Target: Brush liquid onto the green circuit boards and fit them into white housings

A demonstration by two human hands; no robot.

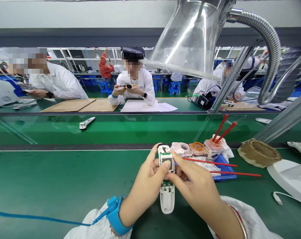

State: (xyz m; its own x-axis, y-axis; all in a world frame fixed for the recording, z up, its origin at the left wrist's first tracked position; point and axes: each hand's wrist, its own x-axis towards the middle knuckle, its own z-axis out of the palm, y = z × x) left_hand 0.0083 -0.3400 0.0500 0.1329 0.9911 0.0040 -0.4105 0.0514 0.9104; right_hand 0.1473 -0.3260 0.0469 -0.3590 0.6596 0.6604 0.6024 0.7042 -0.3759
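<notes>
Between my hands is a white handheld device (167, 199), its casing open to show a green circuit board, a small grey screen and a hollow compartment at the lower end. My left hand (147, 177) grips it from the left, thumb pressed on the screen. From the right, my right hand (196, 179) holds its edge, index finger near the top and thumb by the board's lower part. The device points away from me above the green table. A blue wrist strap (118, 215) with a cord circles my left wrist.
Right of the device, a blue tray (223, 169) holds small bottles and red sticks (225, 163). Beyond are a tape roll (258, 153) and a white lamp-like base (289, 179). A clear funnel hood (185, 39) hangs above. Another white device (87, 123) lies on the green belt; co-workers sit opposite.
</notes>
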